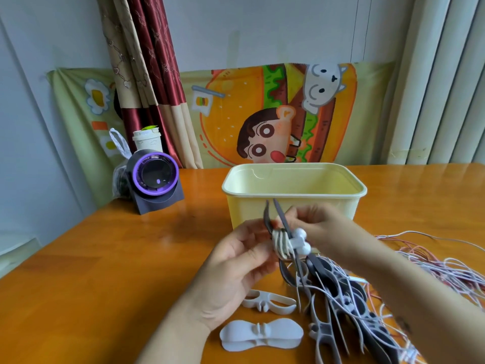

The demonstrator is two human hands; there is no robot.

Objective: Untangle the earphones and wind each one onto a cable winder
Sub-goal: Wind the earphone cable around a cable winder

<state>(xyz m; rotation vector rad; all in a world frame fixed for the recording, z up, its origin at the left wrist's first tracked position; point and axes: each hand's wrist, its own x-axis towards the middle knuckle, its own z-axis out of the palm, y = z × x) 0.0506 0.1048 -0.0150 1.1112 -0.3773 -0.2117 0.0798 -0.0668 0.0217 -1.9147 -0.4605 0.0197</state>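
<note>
We hold a dark grey cable winder (278, 214) up between our two hands, just in front of the yellow tub (294, 191). A white earphone (281, 244) is wrapped round its thin middle. The two earbuds (301, 241) stick out on the side by our right fingers.

Our left hand (236, 266) has its fingers bent, and the thumb and fingertips pinch the wrapped middle. Our right hand (317, 223) has bent fingers closed on the top wing of the winder, just above the earbuds. It is blurry there, so we cannot tell if they also pinch the cord.

We think the winder is light, a bit bendy and smooth. The cord is thin, soft and floppy, so it can slip off its wraps. It is best to hold the middle tight and tug the cord gently, never by the little buds.

Below our left fingers lie two white winders (262, 334) on the table (105, 258). Under our right wrist is a pile of grey winders (349, 306), and past it a tangle of cords (446, 266), white and pink, not yet sorted.

We can read no words or brand names. The cartoon cloth (275, 114) far behind our fingers shows only pictures, and the paper cup (147, 140) is too small to read.
</note>
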